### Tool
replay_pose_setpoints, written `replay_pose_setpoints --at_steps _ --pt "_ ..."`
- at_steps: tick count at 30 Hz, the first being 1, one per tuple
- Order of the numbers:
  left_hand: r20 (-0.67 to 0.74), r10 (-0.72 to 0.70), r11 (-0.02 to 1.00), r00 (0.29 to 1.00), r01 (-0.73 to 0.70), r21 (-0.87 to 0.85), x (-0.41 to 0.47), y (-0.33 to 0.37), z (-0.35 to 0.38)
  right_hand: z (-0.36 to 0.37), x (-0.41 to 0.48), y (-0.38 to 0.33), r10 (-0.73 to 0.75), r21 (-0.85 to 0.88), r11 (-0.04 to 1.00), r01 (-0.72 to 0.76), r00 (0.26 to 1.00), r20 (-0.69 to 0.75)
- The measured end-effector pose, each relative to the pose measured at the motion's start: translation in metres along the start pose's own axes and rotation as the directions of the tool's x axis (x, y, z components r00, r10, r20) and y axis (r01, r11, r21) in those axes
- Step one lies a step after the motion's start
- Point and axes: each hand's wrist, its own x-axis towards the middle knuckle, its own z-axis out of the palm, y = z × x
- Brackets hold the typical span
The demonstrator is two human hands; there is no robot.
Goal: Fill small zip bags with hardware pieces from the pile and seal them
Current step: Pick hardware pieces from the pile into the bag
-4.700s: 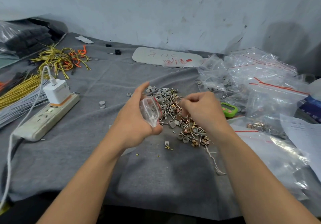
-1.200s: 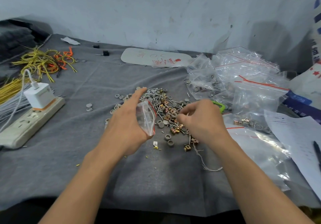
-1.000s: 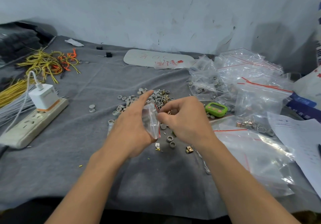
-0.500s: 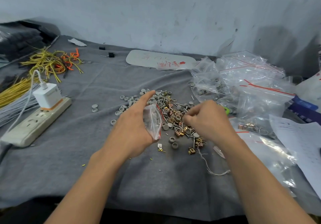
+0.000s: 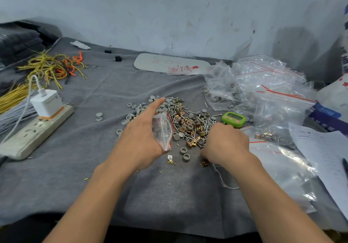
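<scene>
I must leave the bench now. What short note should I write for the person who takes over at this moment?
Left hand grips the small zip bag, red-striped mouth toward the pile.
Right hand is curled over the pile's near edge; whether it holds pieces is hidden.
Done: the bag seems partly filled with grey pieces.
Left: add more pieces, then seal it.

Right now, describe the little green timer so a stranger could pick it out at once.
Start at the grey cloth covering the table and find the pile of hardware at its middle. Just right of that pile, before the heap of clear zip bags, lies the green timer. It is the only bright green thing there, rounded, with pink buttons.
</scene>
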Motion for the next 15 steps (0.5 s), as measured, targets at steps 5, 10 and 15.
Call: replay_pose_setpoints --at_steps 5,10,15 --pt "0.004 0.004 1.000 1.000 -0.004 0.008 0.000 0.001 0.002 0.000 -0.002 -0.006 0.015 -0.013 1.000 -0.015 1.000 -0.010" --pt "-0.001 0.000 1.000 1.000 0.000 -0.003 0.000 0.000 0.003 -0.006 0.000 0.002 0.040 0.101 0.994 -0.038 0.999 -0.019" --pt "-0.010 0.002 1.000 1.000 -0.002 -0.024 0.000 0.001 0.006 -0.018 -0.001 -0.003 -0.061 0.604 0.788 0.117 0.992 -0.113"
